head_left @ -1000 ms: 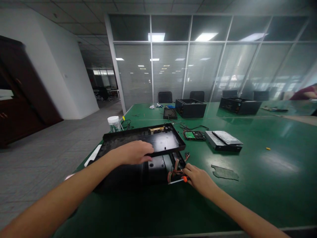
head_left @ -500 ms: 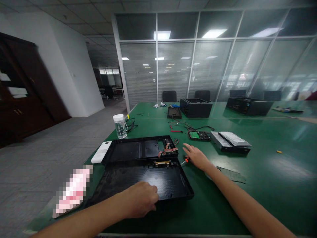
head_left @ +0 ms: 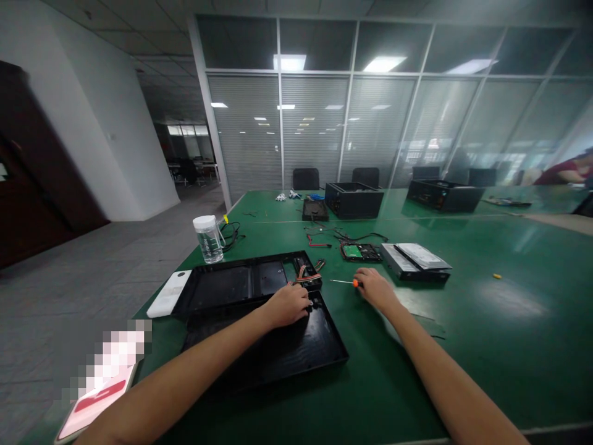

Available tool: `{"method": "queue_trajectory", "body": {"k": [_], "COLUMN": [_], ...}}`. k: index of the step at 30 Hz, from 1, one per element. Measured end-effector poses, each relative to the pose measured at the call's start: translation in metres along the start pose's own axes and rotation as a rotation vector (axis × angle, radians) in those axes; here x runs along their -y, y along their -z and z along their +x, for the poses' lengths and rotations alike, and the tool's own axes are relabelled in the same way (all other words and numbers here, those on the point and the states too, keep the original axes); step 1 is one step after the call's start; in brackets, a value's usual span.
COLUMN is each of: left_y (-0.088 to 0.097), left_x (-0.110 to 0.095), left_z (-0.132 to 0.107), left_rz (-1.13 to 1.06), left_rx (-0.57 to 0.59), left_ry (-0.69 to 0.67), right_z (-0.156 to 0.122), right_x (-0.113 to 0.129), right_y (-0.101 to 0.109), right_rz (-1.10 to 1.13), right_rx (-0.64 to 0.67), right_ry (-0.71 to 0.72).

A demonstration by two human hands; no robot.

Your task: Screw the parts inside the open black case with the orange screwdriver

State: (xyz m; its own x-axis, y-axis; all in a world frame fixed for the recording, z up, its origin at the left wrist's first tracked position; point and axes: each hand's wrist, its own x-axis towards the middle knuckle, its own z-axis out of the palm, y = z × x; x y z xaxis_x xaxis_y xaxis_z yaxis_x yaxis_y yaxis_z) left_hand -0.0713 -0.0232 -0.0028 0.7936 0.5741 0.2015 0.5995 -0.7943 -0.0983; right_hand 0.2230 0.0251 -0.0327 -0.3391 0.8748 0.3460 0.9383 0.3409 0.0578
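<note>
A screwdriver (head_left: 343, 282) with an orange-red collar is held in my right hand (head_left: 374, 289), its thin shaft pointing left just above the green table. Two shallow black casing halves lie side by side in front of me. My left hand (head_left: 290, 305) reaches over the nearer casing half (head_left: 319, 343), fingers closed at its far edge, where a brass-coloured connector showed before. What the fingers grip there is hidden. Striped ribbon cables (head_left: 308, 274) lie at the right end of the farther casing half (head_left: 229, 285), close beyond my left hand.
A phone (head_left: 99, 395) lies at the left edge, near a white object (head_left: 169, 295) and a water bottle (head_left: 208, 240). Beyond my right hand are a drive with a green board (head_left: 359, 251) and a silver-black drive unit (head_left: 414, 262). Black computer cases (head_left: 354, 201) stand behind. A person sits far right.
My left hand has moved from the near edge of the nearer casing half to its far edge. My right hand has drawn the screwdriver away from the casing, and its fingers have closed. The view has turned right.
</note>
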Motion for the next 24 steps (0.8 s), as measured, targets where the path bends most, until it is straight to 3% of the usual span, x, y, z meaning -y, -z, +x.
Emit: {"method": "queue_trajectory", "body": {"k": [4, 15, 19, 24], "left_y": [-0.022, -0.046, -0.045, -0.029], "left_x": [0.005, 0.006, 0.006, 0.003], "left_z": [-0.006, -0.006, -0.008, -0.009], "left_rz": [0.008, -0.065, -0.111, -0.175], "left_rx": [-0.096, -0.294, -0.302, -0.324], "left_ry": [0.022, 0.048, 0.065, -0.002], "right_z": [0.003, 0.003, 0.004, 0.005], "right_x": [0.008, 0.014, 0.012, 0.014], "right_y": [0.001, -0.003, -0.004, -0.003], "right_rz": [0.024, 0.061, 0.089, 0.137], "right_rx": [-0.003, -0.071, -0.085, -0.096], "right_ry": [0.035, 0.086, 0.095, 0.116]}}
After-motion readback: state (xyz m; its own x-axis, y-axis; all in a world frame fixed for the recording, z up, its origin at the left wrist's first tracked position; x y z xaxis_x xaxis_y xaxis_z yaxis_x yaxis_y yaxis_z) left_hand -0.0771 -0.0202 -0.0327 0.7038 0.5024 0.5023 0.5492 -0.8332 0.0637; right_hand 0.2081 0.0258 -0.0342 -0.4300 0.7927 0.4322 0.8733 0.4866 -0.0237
